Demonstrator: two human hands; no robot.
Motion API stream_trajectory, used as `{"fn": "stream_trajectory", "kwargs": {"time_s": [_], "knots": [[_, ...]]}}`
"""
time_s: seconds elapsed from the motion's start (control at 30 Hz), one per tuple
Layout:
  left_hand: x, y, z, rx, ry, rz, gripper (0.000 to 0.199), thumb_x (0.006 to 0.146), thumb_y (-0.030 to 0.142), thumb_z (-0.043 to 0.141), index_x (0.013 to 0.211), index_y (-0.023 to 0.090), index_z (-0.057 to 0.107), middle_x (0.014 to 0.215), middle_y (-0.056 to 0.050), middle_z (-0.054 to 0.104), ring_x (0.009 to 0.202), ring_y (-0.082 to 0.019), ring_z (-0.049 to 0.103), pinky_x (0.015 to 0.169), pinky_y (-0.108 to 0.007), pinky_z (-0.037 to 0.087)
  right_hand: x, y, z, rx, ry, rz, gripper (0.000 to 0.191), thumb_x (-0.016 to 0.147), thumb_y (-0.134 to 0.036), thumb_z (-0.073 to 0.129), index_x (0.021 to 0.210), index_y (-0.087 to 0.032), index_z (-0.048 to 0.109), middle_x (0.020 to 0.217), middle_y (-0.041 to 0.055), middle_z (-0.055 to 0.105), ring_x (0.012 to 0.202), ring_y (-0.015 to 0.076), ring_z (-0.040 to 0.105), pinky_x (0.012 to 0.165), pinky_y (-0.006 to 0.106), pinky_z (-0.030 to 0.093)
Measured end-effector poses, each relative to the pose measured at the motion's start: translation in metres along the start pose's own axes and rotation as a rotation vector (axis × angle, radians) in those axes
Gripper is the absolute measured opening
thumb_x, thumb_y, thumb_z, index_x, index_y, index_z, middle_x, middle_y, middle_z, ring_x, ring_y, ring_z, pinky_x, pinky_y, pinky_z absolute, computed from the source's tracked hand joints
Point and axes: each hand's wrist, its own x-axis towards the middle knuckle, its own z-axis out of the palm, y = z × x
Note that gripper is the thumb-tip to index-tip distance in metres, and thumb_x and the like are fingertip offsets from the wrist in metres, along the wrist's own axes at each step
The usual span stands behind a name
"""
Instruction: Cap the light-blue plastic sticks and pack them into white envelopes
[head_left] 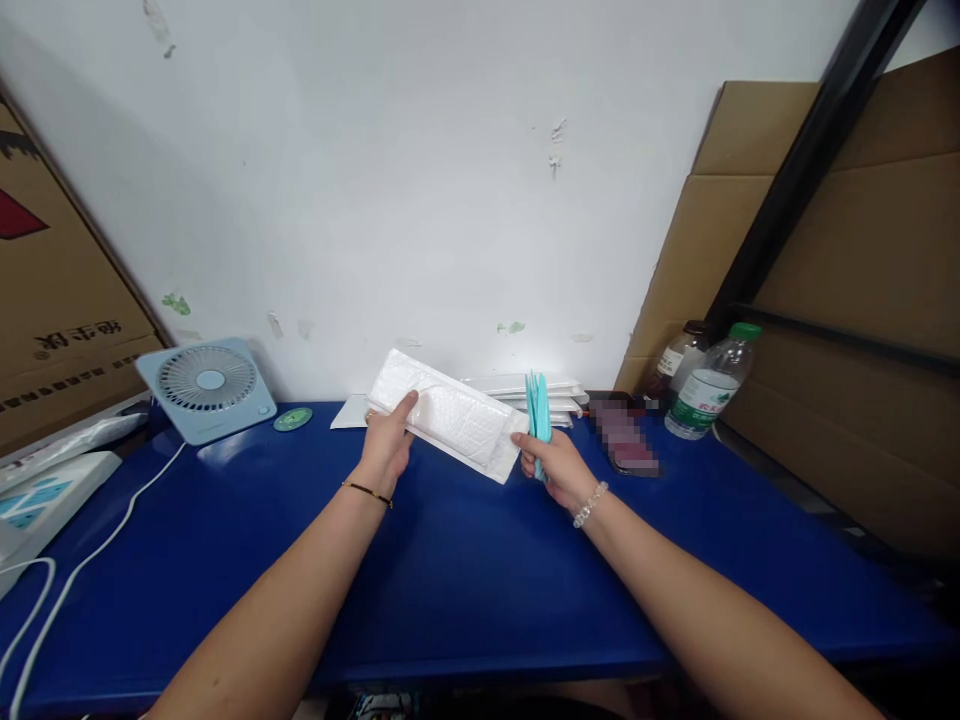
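Observation:
A white padded bubble mailer (457, 415) is held up at a slant over the blue table. My left hand (388, 440) is closed on its left part, thumb on top and fingers underneath. In my right hand (556, 462) is a bundle of turquoise cutlery (538, 410), standing upright, with fork tines showing at the top. The other pieces in the bundle overlap, so I cannot tell their kinds. My right thumb also touches the right end of the mailer. Behind the hands, a stack of flat white mailers (559, 390) lies against the wall.
A light blue fan (210, 385) and a green round disc (292, 419) are at the left, near a white power strip (45, 500) with cables. To the right lie a blurred phone-like object (626, 440), a clear bottle (709, 390) and a brown-capped bottle (675, 365). Cardboard (862, 300) flanks the blue table (450, 590).

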Motion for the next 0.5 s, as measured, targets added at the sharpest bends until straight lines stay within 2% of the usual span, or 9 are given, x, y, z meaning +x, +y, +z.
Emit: {"fn": "stream_trajectory", "kwargs": {"time_s": [0.07, 0.1, 0.13, 0.2, 0.27, 0.33, 0.4, 0.5], "knots": [[0.000, 0.012, -0.007, 0.357, 0.032, 0.320, 0.102, 0.063, 0.041, 0.078, 0.143, 0.019, 0.019, 0.143, -0.018, 0.036, 0.131, -0.030, 0.037, 0.109, -0.047, 0.030, 0.003, -0.001, -0.005, -0.002, -0.017, 0.038, 0.035, 0.066, -0.034, 0.073, 0.059, -0.018, 0.043, 0.044, -0.0062, 0.044, 0.038, 0.0078, 0.041, 0.040, 0.023, 0.032], [-0.001, 0.018, -0.010, 0.563, -0.010, 0.489, 0.116, 0.056, 0.047, 0.081, 0.145, 0.019, 0.012, 0.148, -0.018, 0.026, 0.137, -0.032, 0.024, 0.113, -0.048, 0.020, 0.004, -0.002, -0.008, -0.005, -0.030, 0.062, 0.035, 0.065, -0.033, 0.074, 0.059, -0.018, 0.043, 0.044, -0.0063, 0.044, 0.038, 0.0076, 0.040, 0.040, 0.023, 0.032], [-0.002, 0.022, -0.013, 0.769, -0.118, 0.628, 0.126, 0.051, 0.052, 0.081, 0.147, 0.019, 0.007, 0.151, -0.017, 0.018, 0.140, -0.035, 0.013, 0.114, -0.051, 0.012, 0.005, -0.002, -0.011, -0.014, -0.046, 0.089, 0.034, 0.065, -0.032, 0.074, 0.058, -0.018, 0.043, 0.044, -0.0063, 0.044, 0.038, 0.0074, 0.040, 0.039, 0.023, 0.032], [-0.007, 0.023, -0.015, 1.128, -0.479, 0.797, 0.133, 0.045, 0.060, 0.079, 0.148, 0.021, 0.006, 0.154, -0.014, 0.011, 0.141, -0.037, -0.002, 0.113, -0.054, 0.000, 0.007, -0.003, -0.016, -0.042, -0.088, 0.152, 0.033, 0.063, -0.030, 0.075, 0.058, -0.018, 0.044, 0.045, -0.0059, 0.044, 0.038, 0.0072, 0.040, 0.039, 0.023, 0.031], [-0.013, 0.015, -0.014, 1.373, -0.816, 0.841, 0.133, 0.043, 0.064, 0.076, 0.148, 0.023, 0.007, 0.154, -0.012, 0.013, 0.140, -0.038, -0.005, 0.110, -0.056, -0.006, 0.008, -0.003, -0.019, -0.071, -0.141, 0.206, 0.033, 0.061, -0.028, 0.076, 0.058, -0.017, 0.045, 0.046, -0.0056, 0.044, 0.039, 0.0072, 0.040, 0.039, 0.023, 0.031], [-0.018, 0.004, -0.012, 1.506, -0.979, 0.813, 0.132, 0.045, 0.064, 0.074, 0.148, 0.022, 0.004, 0.153, -0.013, 0.019, 0.140, -0.037, -0.001, 0.109, -0.057, -0.008, 0.007, -0.002, -0.020, -0.088, -0.179, 0.226, 0.032, 0.061, -0.028, 0.075, 0.058, -0.017, 0.045, 0.046, -0.0057, 0.044, 0.039, 0.0072, 0.040, 0.039, 0.023, 0.030], [-0.023, -0.004, -0.010, 1.563, -1.005, 0.776, 0.126, 0.049, 0.060, 0.072, 0.148, 0.019, 0.005, 0.148, -0.016, 0.030, 0.140, -0.035, 0.011, 0.109, -0.056, -0.006, 0.006, -0.003, -0.019, -0.107, -0.206, 0.223, 0.032, 0.062, -0.029, 0.074, 0.058, -0.018, 0.044, 0.047, -0.0060, 0.043, 0.040, 0.0073, 0.039, 0.040, 0.023, 0.031], [-0.026, -0.005, -0.008, 1.578, -0.951, 0.770, 0.108, 0.055, 0.048, 0.071, 0.145, 0.018, 0.019, 0.129, -0.017, 0.051, 0.126, -0.032, 0.040, 0.110, -0.054, 0.000, 0.005, -0.007, -0.019, -0.216, -0.207, 0.169, 0.031, 0.066, -0.035, 0.071, 0.061, -0.018, 0.045, 0.047, -0.0060, 0.043, 0.040, 0.0082, 0.039, 0.042, 0.024, 0.033]]}}
